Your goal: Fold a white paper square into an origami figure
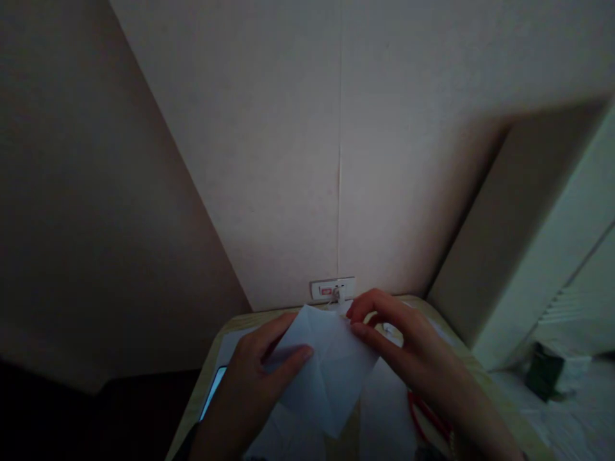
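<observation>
As the left hand clamps it, folded paper hangs above a table

The right hand pinches its upper right edge. White sheets lie beneath, a lit screen left, a red object right, a wall socket beyond.

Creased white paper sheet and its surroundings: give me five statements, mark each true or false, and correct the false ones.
1. The bare left hand and bare right hand both touch the creased white paper sheet. True.
2. The white rectangular wall socket sits beyond the far edge of the pale wooden table. True.
3. A lit rectangular screen lies beside the right forearm. False: the lit rectangular screen shows beside the left hand.
4. Nothing is plugged into the socket. False: a pale plug is in it.
5. A red curved object lies left of the sheet. False: the red curved object shows to its right.
</observation>
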The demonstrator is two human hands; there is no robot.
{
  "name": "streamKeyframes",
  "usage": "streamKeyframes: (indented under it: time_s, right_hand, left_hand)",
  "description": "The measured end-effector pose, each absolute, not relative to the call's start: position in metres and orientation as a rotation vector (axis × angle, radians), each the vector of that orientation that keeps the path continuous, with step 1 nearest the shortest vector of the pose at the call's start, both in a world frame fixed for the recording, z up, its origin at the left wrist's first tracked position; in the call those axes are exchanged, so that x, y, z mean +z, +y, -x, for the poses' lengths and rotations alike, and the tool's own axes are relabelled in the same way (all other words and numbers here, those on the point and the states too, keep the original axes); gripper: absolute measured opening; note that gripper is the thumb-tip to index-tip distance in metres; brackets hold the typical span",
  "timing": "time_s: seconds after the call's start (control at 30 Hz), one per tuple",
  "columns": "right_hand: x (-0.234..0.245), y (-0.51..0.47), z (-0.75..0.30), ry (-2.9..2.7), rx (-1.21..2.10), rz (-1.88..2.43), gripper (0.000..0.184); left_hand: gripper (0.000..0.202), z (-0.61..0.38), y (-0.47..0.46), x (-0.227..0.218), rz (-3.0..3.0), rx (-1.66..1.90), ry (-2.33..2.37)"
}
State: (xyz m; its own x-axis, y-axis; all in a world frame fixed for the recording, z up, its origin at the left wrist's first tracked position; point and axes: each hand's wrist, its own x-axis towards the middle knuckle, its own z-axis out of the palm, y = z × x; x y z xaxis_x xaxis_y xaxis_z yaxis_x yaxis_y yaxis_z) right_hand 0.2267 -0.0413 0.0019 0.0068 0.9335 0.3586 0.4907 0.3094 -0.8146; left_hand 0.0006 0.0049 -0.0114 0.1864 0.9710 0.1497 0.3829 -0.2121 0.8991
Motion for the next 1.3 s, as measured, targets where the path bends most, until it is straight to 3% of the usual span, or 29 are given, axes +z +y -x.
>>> streamKeyframes:
  time_s: [0.3,0.5,0.67,0.97,1.07,1.3]
  right_hand:
    - [0.01,-0.044,-0.234,-1.646,0.62,1.261,0.015]
    - [0.017,-0.049,-0.236,-1.449,0.633,1.254,0.02]
    - [0.014,-0.054,-0.236,-1.202,0.676,1.17,0.025]
    - [0.011,-0.064,-0.227,-1.051,0.545,1.115,0.022]
    - [0.013,-0.065,-0.226,-1.106,0.562,1.095,0.022]
    - [0.015,-0.058,-0.231,-1.314,0.528,1.028,0.013]
  left_hand:
    - [0.037,-0.02,0.001,-0.006,-1.756,1.007,1.167]
    - [0.031,-0.033,-0.008,0.011,-1.336,1.285,1.06]
    - [0.056,-0.035,-0.007,0.012,-1.184,1.418,0.858]
    - [0.079,-0.056,-0.02,0.015,-1.091,1.514,0.815]
    - [0.073,-0.055,-0.018,0.011,-1.112,1.58,0.792]
    - [0.031,-0.039,-0.015,0.007,-1.127,1.536,0.899]
